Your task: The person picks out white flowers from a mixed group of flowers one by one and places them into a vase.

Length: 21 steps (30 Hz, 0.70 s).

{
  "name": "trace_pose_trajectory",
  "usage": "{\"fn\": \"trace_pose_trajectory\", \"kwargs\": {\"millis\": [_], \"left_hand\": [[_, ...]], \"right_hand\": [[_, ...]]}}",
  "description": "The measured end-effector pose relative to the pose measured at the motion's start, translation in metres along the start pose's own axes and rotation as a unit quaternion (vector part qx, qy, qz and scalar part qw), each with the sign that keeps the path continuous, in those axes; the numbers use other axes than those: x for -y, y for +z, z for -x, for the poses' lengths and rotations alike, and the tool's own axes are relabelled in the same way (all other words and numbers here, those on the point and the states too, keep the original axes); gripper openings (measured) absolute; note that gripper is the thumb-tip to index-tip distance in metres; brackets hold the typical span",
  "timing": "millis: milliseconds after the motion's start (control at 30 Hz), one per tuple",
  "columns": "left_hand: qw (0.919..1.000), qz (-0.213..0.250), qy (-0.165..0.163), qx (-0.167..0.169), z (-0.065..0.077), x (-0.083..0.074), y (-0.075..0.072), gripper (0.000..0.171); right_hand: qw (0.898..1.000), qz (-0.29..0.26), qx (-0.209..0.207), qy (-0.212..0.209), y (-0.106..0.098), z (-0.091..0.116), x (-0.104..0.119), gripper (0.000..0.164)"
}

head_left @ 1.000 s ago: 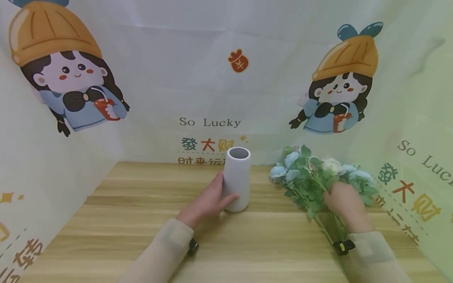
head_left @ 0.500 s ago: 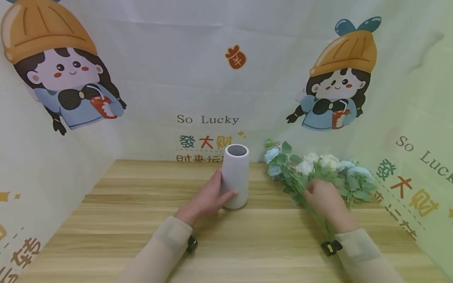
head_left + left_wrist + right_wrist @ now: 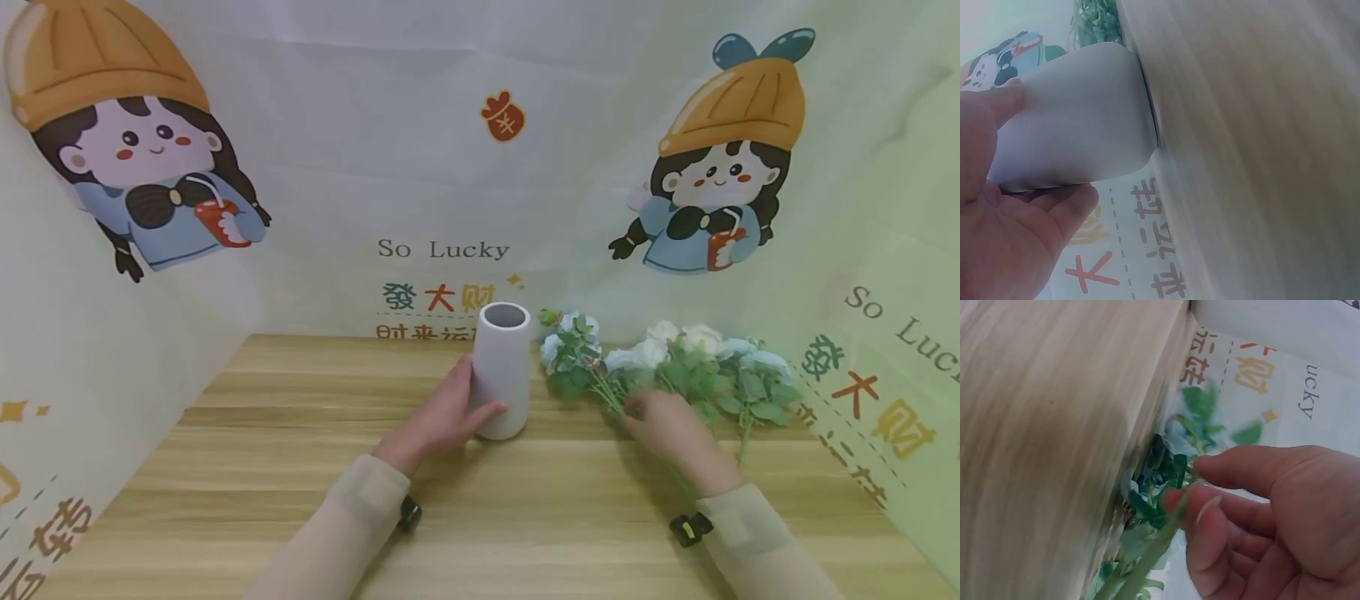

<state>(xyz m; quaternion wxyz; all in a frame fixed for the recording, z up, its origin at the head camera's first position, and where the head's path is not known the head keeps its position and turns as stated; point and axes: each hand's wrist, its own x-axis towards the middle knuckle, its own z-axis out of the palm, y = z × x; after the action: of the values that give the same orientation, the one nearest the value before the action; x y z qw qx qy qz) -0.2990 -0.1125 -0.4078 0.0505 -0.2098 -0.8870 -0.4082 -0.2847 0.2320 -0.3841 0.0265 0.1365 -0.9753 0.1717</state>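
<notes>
Wearing a long cream left sleeve (image 3: 322,542) and a matching right sleeve (image 3: 772,550), both plain and pale. Ending in a left cuff (image 3: 372,485) and a right cuff (image 3: 738,518) of the same cloth, both showing a faintly greyer patch. Carrying a small, dark left wrist device (image 3: 409,514) next to the left cuff. Carrying a boxy black right wrist device (image 3: 691,528) next to the right cuff, displaying a small yellow mark (image 3: 687,531). Leaving the left hand (image 3: 441,414) and the right hand (image 3: 671,427) bare.
</notes>
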Motion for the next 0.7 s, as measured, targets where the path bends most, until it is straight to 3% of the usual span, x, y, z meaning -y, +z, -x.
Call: {"fn": "trace_pose_trajectory", "kwargs": {"millis": [333,467,567,700], "left_hand": [[0.9998,0.011,-0.017,0.004,0.0,-0.002,-0.001,0.086],[0.9996,0.013,-0.023,0.006,0.0,-0.002,-0.001,0.087],[0.9996,0.012,-0.024,0.006,0.001,-0.002,0.0,0.087],[0.9997,0.009,-0.022,0.004,0.001,-0.002,-0.001,0.087]], "right_hand": [[0.999,-0.006,0.039,-0.006,0.001,0.0,-0.002,0.027],[0.998,-0.042,0.052,-0.006,0.005,0.0,-0.001,0.03],[0.997,-0.061,0.05,-0.006,0.003,0.002,-0.002,0.03],[0.998,-0.059,0.017,0.015,-0.012,0.002,-0.01,0.033]]}}
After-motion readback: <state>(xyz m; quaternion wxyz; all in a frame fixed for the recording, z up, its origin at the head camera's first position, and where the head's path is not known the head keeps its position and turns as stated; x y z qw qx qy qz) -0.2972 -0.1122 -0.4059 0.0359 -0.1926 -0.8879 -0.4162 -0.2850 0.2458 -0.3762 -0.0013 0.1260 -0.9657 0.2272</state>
